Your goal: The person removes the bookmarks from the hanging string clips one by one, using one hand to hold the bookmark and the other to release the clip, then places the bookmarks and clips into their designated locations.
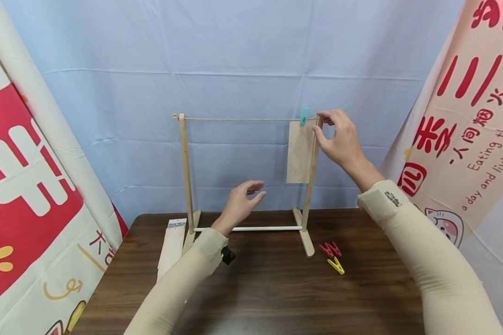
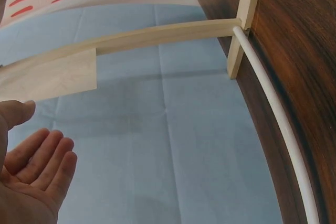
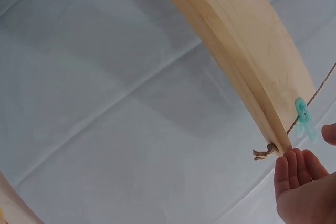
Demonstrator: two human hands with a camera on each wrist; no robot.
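My right hand [image 1: 341, 137] is at the top of the wooden frame's right post [image 1: 313, 172]. In the right wrist view its fingertips [image 3: 296, 156] touch the post's top end, and the thumb [image 3: 329, 134] stands apart from it. Beside this post a pale rectangular card [image 1: 298, 153] hangs from the string [image 1: 243, 119], held by a light-blue clothespin [image 1: 304, 116]. My left hand [image 1: 241, 202] hovers in front of the frame above the white crossbar [image 1: 268, 228]. Its fingers [image 2: 42, 161] are relaxed, with nothing between them and the thumb.
Two red clothespins [image 1: 330, 249] and a yellow clothespin [image 1: 336, 266] lie on the brown table [image 1: 276, 298], right of the frame's foot [image 1: 306, 244]. Several pale cards [image 1: 172, 249] lie by the left post [image 1: 186, 172]. A light-blue cloth [image 1: 234, 46] hangs behind, with printed banners [image 1: 457, 93] at both sides.
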